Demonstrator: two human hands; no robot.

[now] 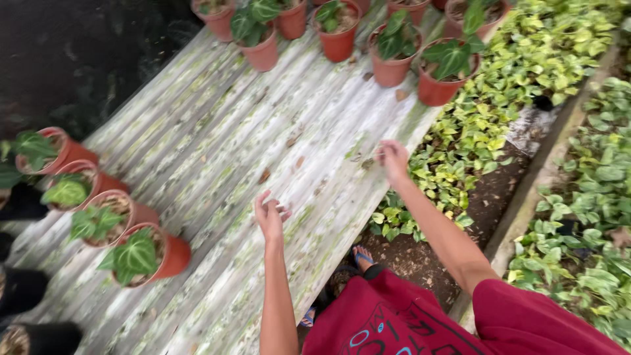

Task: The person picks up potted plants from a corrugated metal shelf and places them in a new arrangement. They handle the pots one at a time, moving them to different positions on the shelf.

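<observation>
My left hand (270, 215) hovers over the middle of a weathered corrugated sheet (217, 138), fingers loosely curled and holding nothing. My right hand (393, 158) reaches out further, above the sheet's right edge, fingers bent down and apart, also without anything in it. The nearest potted plants are terracotta-coloured pots with dark green veined leaves: one (146, 253) at the left near my left hand, and one (442, 71) at the far right beyond my right hand.
More orange pots (337, 26) line the sheet's far end, others (72, 187) its left side. Black pots (23, 289) stand at bottom left. Yellow-green leafy ground plants (526, 59) fill the bed on the right, beside a concrete edging (539, 174). My sandalled foot (362, 257) rests on soil.
</observation>
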